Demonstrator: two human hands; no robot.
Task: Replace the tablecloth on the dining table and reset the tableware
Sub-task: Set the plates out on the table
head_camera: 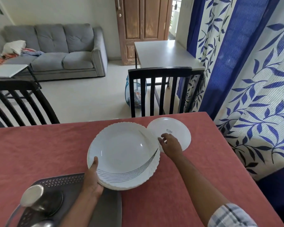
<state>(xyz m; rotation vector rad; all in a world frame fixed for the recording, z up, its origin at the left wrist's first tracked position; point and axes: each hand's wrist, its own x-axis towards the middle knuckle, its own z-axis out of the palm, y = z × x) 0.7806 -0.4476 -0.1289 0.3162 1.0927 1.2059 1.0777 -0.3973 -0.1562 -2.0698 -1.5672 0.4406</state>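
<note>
The left hand [93, 179] grips a stack of white plates [123, 154] at the stack's eight o'clock, thumb curled over the rim and fingers beneath. At the stack's two o'clock, one upturned plate [175, 126] lies on the red tablecloth [39, 153] covering the desk [203, 177]. The right hand [170, 144] is over this plate, fingers loosely spread and gripping nothing. At seven o'clock a dark tray [107, 208] carries a steel tumbler [32, 195].
</note>
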